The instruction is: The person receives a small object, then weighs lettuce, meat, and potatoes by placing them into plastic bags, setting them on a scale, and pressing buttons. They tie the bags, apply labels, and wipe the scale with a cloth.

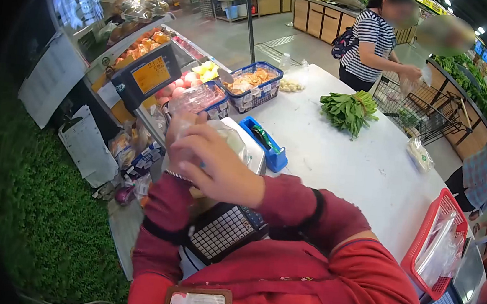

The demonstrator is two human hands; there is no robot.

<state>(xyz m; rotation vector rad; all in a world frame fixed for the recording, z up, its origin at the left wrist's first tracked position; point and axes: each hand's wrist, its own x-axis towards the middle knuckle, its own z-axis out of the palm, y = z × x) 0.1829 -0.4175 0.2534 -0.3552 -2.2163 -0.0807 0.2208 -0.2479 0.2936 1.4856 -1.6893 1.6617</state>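
My left hand (178, 145), with a bracelet at the wrist, is raised over the weighing scale and partly hidden behind my right hand. My right hand (221, 164) reaches across it with bent fingers, the two hands close together. A pale, clear plastic bag (230, 137) shows beside and behind the fingers, above the scale; both hands are closed at it, its contents blurred. Below my wrists lies the scale's keypad (222, 233). The lit orange scale display (151, 75) stands beyond at the left. A blue tape dispenser (264, 145) with green tape sits just right of the scale.
Blue baskets (261, 96) stand behind the scale, near displayed fruit. Leafy greens (349, 113) and a bagged white item (419, 155) lie on the white counter (337, 168). At right is a red basket (423, 245) of plastic bags. A person (373, 44) stands across by a cart (416, 114).
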